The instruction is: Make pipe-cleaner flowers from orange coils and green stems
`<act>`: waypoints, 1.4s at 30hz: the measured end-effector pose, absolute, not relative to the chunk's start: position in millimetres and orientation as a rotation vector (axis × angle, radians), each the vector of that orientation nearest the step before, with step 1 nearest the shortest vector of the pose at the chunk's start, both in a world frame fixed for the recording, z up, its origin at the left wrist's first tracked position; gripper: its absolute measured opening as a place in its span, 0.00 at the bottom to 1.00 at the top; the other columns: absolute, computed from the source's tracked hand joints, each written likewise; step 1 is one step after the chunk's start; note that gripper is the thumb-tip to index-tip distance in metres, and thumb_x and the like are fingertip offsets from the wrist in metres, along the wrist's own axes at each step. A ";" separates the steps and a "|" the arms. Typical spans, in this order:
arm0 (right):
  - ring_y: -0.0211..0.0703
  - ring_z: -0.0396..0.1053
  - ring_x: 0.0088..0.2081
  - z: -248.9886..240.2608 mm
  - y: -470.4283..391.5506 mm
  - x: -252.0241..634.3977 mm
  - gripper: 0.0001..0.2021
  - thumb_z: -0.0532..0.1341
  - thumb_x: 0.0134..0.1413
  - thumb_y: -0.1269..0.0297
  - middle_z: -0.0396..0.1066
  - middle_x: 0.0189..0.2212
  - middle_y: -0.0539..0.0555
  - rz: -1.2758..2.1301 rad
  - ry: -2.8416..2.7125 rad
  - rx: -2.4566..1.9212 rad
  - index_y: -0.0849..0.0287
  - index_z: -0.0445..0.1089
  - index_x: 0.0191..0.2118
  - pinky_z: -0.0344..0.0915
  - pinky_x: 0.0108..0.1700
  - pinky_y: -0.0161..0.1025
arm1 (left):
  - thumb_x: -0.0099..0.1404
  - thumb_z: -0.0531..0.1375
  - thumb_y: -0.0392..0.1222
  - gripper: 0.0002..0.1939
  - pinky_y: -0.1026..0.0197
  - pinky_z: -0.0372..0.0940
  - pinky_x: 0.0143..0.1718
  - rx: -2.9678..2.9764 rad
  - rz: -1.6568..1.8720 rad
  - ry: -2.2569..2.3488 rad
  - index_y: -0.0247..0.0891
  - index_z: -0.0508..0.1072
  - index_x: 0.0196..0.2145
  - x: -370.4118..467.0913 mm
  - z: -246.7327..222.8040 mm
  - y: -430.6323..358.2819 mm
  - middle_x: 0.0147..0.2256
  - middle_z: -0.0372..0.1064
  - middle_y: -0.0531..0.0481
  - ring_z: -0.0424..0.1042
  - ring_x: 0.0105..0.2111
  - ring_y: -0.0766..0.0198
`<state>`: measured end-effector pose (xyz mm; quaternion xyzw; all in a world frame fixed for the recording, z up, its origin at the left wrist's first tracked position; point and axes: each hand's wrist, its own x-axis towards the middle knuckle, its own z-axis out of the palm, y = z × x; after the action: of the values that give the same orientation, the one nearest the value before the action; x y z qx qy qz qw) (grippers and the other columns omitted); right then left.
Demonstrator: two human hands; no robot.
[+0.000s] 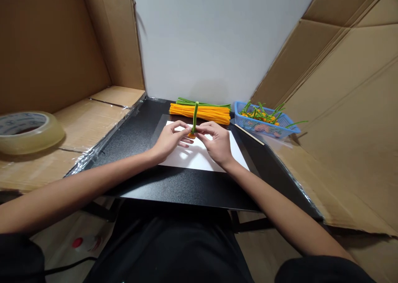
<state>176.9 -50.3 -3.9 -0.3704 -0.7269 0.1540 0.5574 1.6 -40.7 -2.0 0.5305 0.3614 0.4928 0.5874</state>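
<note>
Between my two hands, above a white sheet [183,160], is a small pipe-cleaner piece with an upright green stem [195,115] and an orange coiled base [192,136]. My left hand [171,140] pinches it from the left with thumb and forefinger, its other fingers loosely curled. From the right, my right hand [217,144] pinches it near where green meets orange. The fingertips hide part of the join. Just beyond my hands lie a bundle of orange pipe cleaners [211,113] and, behind it, green pipe cleaners [186,101].
A blue plastic basket [290,127] at the back right holds several orange and green pipe-cleaner pieces. Beside it lies a thin pale stick [250,135]. A large roll of clear tape [51,136] rests on cardboard at left. Cardboard walls [351,96] flank the black table [174,187].
</note>
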 end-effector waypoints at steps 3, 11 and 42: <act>0.42 0.77 0.35 -2.1 -49.8 180.1 0.07 0.68 0.56 0.69 0.79 0.36 0.54 0.304 -1.732 -0.876 0.56 0.81 0.41 0.75 0.41 0.41 | 0.55 0.73 0.52 0.21 0.64 0.72 0.28 1.298 1.088 0.824 0.36 0.72 0.36 0.8 -3.9 -39.2 0.31 0.79 0.46 0.81 0.31 0.59; 0.43 0.77 0.36 0.8 -49.2 182.1 0.07 0.68 0.56 0.70 0.81 0.36 0.54 0.268 -1.805 -0.833 0.56 0.81 0.40 0.75 0.39 0.41 | 0.58 0.70 0.54 0.23 0.64 0.72 0.28 1.481 1.161 0.814 0.36 0.70 0.42 -3.3 -6.2 -35.6 0.31 0.79 0.46 0.81 0.32 0.58; 0.42 0.75 0.33 8.3 -55.8 182.1 0.03 0.65 0.59 0.68 0.79 0.33 0.53 0.091 -1.854 -0.876 0.57 0.77 0.35 0.73 0.38 0.41 | 0.69 0.61 0.50 0.12 0.65 0.72 0.33 2.161 1.402 0.882 0.39 0.77 0.41 -10.3 -6.9 -37.1 0.34 0.80 0.48 0.80 0.34 0.63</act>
<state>182.1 -55.8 8.3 -0.3650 -0.7726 0.0380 0.5180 -10.3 -37.1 -6.9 0.7763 0.3169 0.5037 0.2079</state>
